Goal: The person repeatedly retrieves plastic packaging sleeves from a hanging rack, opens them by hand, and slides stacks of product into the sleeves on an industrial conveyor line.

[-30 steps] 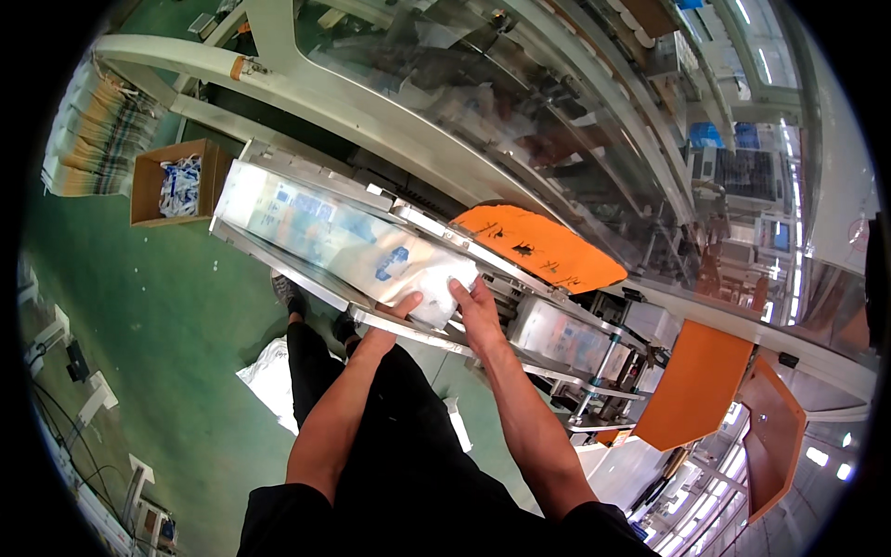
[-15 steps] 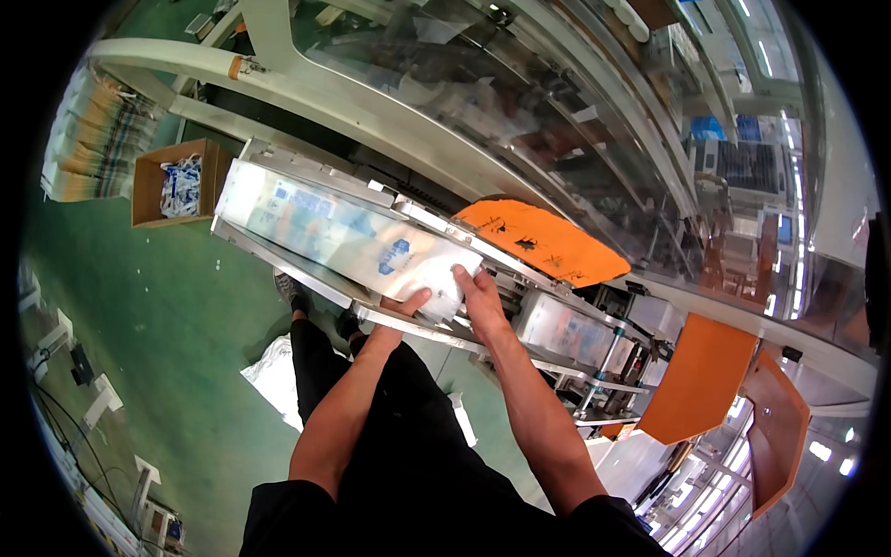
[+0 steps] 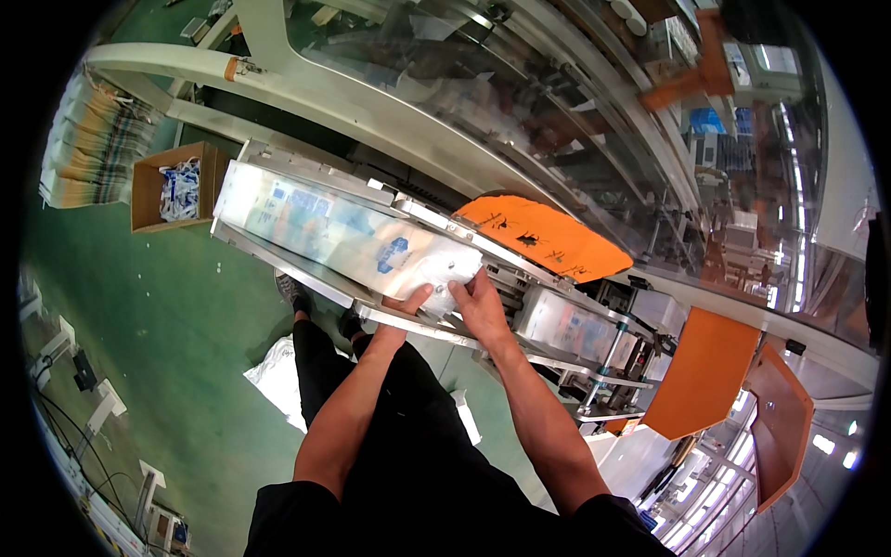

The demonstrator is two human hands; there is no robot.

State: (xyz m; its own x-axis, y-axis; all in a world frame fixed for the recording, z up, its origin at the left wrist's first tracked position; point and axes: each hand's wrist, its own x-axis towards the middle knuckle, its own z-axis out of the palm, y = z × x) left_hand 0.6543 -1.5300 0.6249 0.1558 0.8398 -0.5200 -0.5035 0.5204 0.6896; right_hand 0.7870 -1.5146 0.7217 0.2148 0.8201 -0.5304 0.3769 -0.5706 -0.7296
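Observation:
A long white, partly see-through plastic package (image 3: 348,232) with pale coloured print and a blue mark lies in a slanting metal chute (image 3: 288,271). My left hand (image 3: 399,314) grips the lower edge of its right end, thumb on top and the other fingers mostly hidden by the chute's near rail. My right hand (image 3: 481,306) is closed on the same end at its right corner, its thumb pressing the crumpled film and its fingers behind. Farther right, another printed plastic package (image 3: 566,325) sits inside the machine's guide rails.
An orange panel (image 3: 548,243) stands just behind the chute. More orange guards (image 3: 701,371) are at the right. Beyond the chute stretches a machine with a clear cover (image 3: 445,74). A cardboard box (image 3: 148,197) with scraps stands at the left. White sheeting (image 3: 278,381) lies on the green floor.
My right thumb has shifted down and inward across the package's end, and more of the crumpled film shows above it. The left hand and the package stay nearly in place.

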